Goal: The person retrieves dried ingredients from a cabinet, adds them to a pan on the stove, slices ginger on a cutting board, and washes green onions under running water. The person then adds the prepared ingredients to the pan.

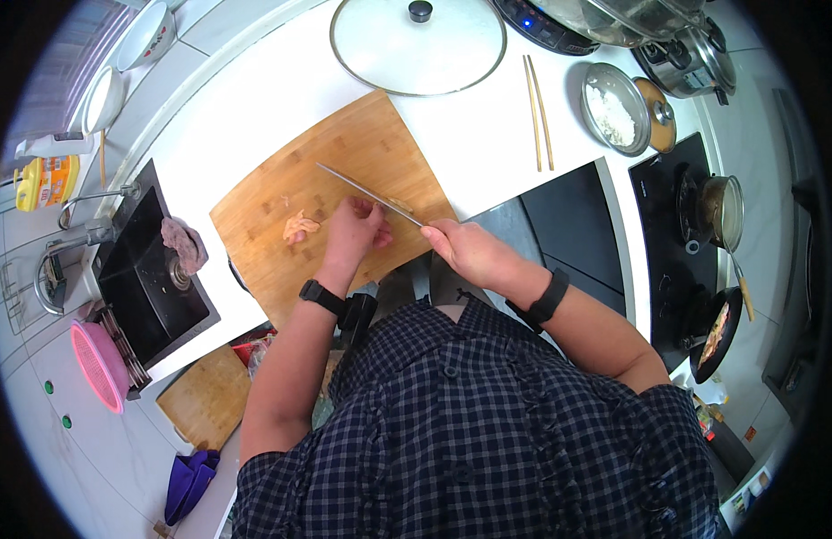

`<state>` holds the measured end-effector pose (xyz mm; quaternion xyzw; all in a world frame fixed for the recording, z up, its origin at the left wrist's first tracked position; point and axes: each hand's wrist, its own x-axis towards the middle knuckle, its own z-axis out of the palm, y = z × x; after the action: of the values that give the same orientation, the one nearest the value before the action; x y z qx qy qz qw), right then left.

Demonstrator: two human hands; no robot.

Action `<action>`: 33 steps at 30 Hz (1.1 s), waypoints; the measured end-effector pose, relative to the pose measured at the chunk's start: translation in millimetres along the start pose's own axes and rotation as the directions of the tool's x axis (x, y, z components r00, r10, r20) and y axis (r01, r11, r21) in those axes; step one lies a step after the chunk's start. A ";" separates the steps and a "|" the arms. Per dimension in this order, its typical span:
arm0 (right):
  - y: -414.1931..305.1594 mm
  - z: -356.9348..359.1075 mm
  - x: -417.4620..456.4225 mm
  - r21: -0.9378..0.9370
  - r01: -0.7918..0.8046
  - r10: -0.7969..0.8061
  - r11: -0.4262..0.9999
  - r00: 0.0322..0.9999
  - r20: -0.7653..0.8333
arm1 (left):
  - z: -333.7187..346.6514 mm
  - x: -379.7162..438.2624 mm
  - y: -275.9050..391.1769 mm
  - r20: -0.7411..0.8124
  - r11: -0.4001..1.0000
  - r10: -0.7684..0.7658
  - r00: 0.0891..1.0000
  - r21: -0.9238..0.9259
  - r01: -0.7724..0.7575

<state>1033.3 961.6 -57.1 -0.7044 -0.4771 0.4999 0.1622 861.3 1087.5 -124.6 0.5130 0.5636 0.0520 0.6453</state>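
Observation:
A wooden cutting board (335, 151) lies on the white counter before me. My right hand (473, 250) is closed around the handle of a knife. The knife blade (365, 191) shows nearly edge-on and slants across the board toward the far left. Close beside the blade, on its near side, is my left hand (354, 226) with curled fingers. Whether those fingers hold anything is hidden. To the left of that hand lies a small pile of raw meat (301, 227). A pale piece of food (400, 204) rests just beyond the blade.
A glass lid (419, 50) touches the board's far edge. Chopsticks (538, 111) and a bowl of white food (611, 114) stand right of it. The black sink (153, 283) is at left. A saucepan (722, 212) and frying pan (715, 337) are at the black cooktop (672, 269).

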 end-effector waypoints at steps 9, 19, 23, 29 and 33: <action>17.0 1.5 -24.0 0.081 0.051 -0.042 0.995 0.993 -0.109 | 3.7 4.5 -3.1 0.000 1.000 0.001 1.000 -0.007 -0.001; 19.6 5.5 -25.3 0.103 0.039 -0.022 0.994 0.986 -0.166 | 1.5 2.9 -2.9 0.023 1.000 -0.001 1.000 -0.027 0.002; 27.3 -1.6 -23.6 0.105 -0.030 0.047 0.994 0.984 -0.171 | 3.0 3.1 -4.0 0.005 0.998 0.006 1.000 -0.060 -0.006; 16.7 -7.3 -27.2 0.042 0.081 -0.076 0.996 0.992 -0.096 | -0.2 6.8 -6.9 0.048 0.999 -0.010 0.999 -0.036 0.012; -0.2 -7.6 -30.7 0.031 0.069 -0.067 0.997 0.996 -0.059 | 1.0 6.9 -9.4 0.042 0.998 0.049 0.998 -0.041 -0.047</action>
<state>1038.4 937.9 -36.7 -0.6994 -0.4875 0.4811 0.2044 859.7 1086.9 -136.3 0.5144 0.5361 0.0678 0.6659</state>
